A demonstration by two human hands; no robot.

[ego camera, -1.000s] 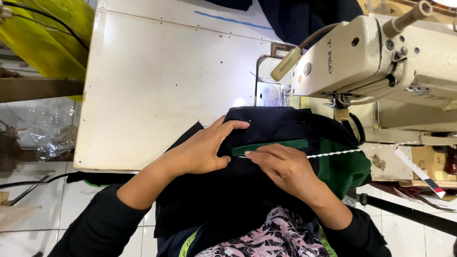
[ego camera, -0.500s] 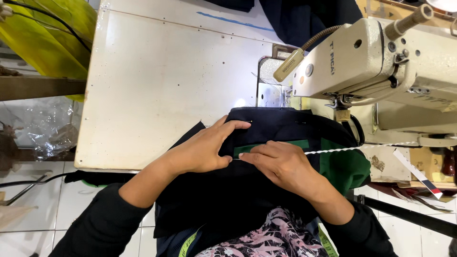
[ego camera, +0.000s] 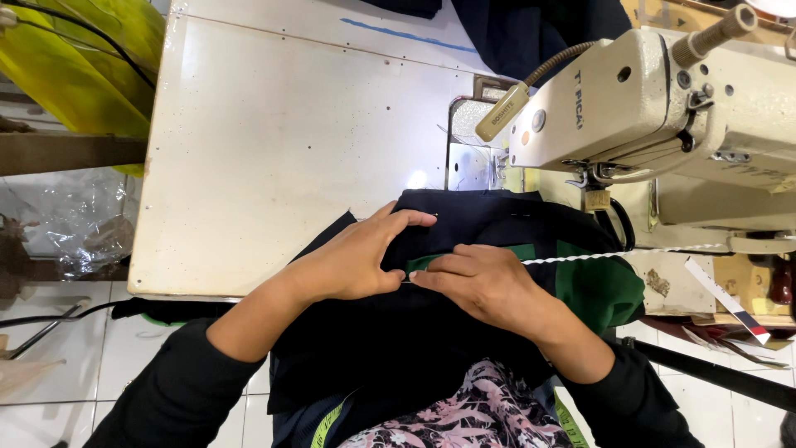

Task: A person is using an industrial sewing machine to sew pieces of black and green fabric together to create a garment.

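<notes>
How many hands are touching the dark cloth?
2. The left hand lies flat on the dark cloth, fingers spread. The right hand rests beside it, by the green strip and white cord. No other hands show.

The fabric (ego camera: 497, 224) lies on the near edge of the table (ego camera: 290, 149), in front of the sewing machine (ego camera: 663, 108) at the right. The left hand (ego camera: 352, 261) and right hand (ego camera: 485, 282) rest side by side on the fabric, fingertips meeting. A cord (ego camera: 613, 254) runs rightward from the right hand.
</notes>
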